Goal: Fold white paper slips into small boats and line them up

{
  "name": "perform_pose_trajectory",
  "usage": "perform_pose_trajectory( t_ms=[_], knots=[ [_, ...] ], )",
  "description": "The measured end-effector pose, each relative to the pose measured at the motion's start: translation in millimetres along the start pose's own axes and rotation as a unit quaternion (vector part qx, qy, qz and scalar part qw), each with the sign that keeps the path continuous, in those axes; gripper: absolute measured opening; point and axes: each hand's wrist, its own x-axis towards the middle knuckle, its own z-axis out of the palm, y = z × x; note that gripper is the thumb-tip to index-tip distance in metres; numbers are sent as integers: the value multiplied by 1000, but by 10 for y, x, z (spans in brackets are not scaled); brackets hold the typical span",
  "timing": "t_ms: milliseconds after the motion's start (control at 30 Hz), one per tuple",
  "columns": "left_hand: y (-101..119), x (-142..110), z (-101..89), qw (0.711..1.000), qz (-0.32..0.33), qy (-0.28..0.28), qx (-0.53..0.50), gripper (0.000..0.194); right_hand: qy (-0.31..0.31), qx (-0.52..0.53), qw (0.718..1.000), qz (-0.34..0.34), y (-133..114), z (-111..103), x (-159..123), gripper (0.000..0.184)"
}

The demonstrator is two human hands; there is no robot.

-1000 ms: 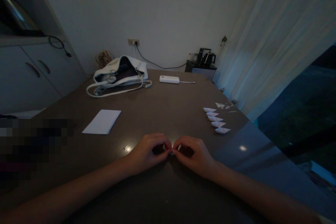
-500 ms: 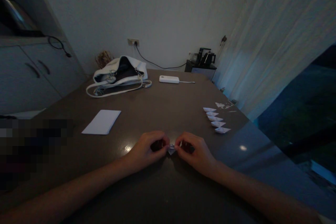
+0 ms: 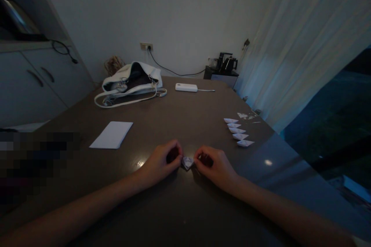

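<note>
I have the left hand (image 3: 162, 161) and right hand (image 3: 216, 164) pinching opposite corners of the folded paper (image 3: 188, 163) between them, apparently a shaping step; the next move calls for gentle, even control; paper boats (image 3: 239, 131) lie beyond, rightward

One folded paper piece (image 3: 188, 163); five paper boats (image 3: 238, 131); one paper stack (image 3: 112, 135); one white bag (image 3: 116, 85); one white device (image 3: 186, 87).

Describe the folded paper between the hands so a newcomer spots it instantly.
On the brown table, go to the near middle, where the left hand and right hand face each other. Between them is the small white folded paper, one corner pointing toward the viewer. The paper boats line up at right and the paper stack lies at left; only this piece is between hands.
</note>
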Motion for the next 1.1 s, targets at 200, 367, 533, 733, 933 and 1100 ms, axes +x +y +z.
perform_pose_trajectory(
  t_ms=[200,367,533,733,933,1100],
  knots=[
    [39,-12,-25,994,88,-57,42,27,-5,-5,1000,3,2,0,11,5],
    [63,-27,-45,990,96,-78,65,10,-6,-15,1000,-18,-8,-7,9,8],
    [-26,-13,-63,987,103,-96,74,10,-13,-16,999,-40,-9,-16,9,13],
    [-56,0,-96,984,111,-99,93,9,-38,-42,996,-71,8,-57,4,19],
    [-70,7,-132,983,110,-101,108,9,-64,-79,988,-117,46,-96,-4,9],
    [-82,9,-131,982,123,-103,100,12,-71,-85,987,-117,77,-84,3,5]
  ],
)
